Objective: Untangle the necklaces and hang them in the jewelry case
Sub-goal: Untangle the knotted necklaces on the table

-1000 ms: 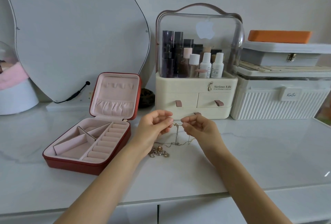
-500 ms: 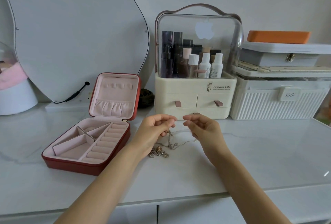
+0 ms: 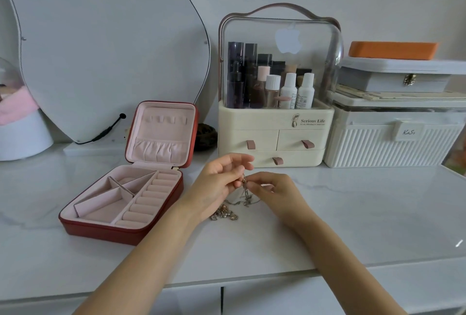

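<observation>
Both hands [image 3: 245, 183] have closed back together — each pinching the tangled necklaces [image 3: 243, 196] just above the desk [image 3: 353, 214] (case [image 3: 121, 203] open, left). Tug hard and knots tighten.

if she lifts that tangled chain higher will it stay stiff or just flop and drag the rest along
Probably flops: the chain hangs limp below both hands, left hand and right hand. It likely drags the silver tangle. The gold cluster on the countertop may follow if linked; I cannot tell.
</observation>
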